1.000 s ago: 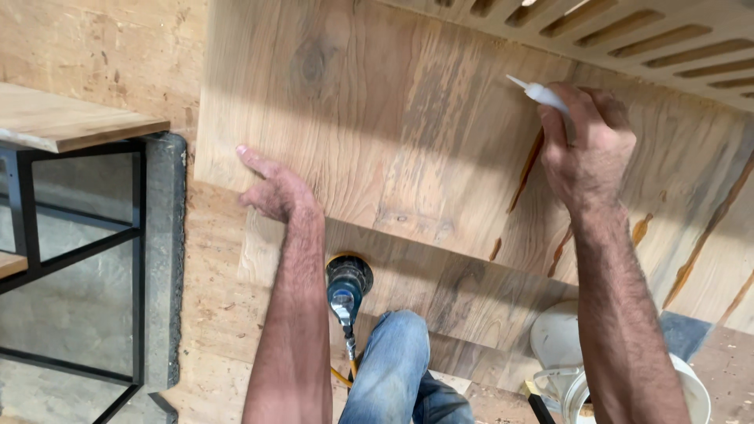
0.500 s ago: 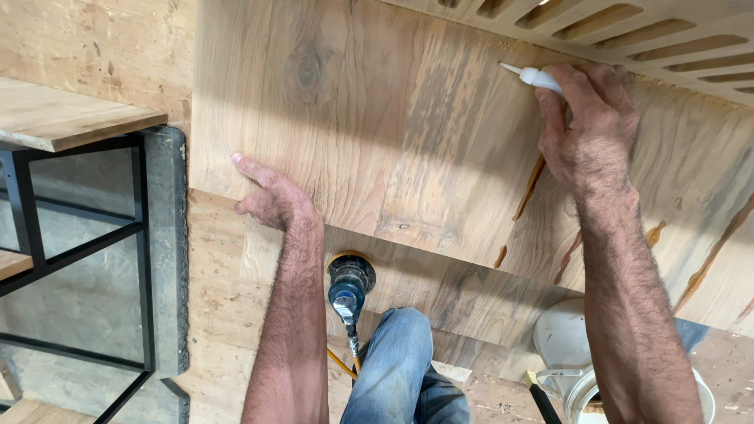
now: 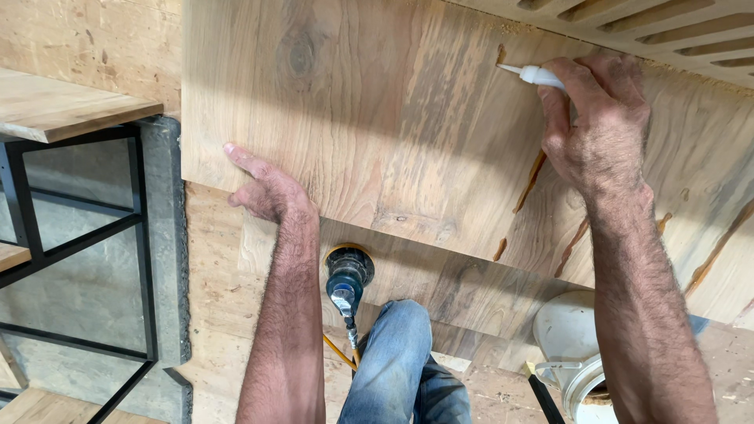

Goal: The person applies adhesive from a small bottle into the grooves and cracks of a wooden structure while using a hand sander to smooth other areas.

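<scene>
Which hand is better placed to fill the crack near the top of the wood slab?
Right. The right hand holds the white applicator, its tip by the crack. The left hand rests empty at the wood slab edge, likely bracing it.

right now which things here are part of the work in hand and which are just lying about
In use:
- wooden slab
- white applicator tip, in the right hand
- left hand, flat on the slab's edge

Lying about:
- air sander
- white bucket
- black metal shelf frame

We note: wood panel tan, streaked grain, orange-brown cracks; applicator nozzle white; sander teal; bucket white; jeans blue.
</scene>
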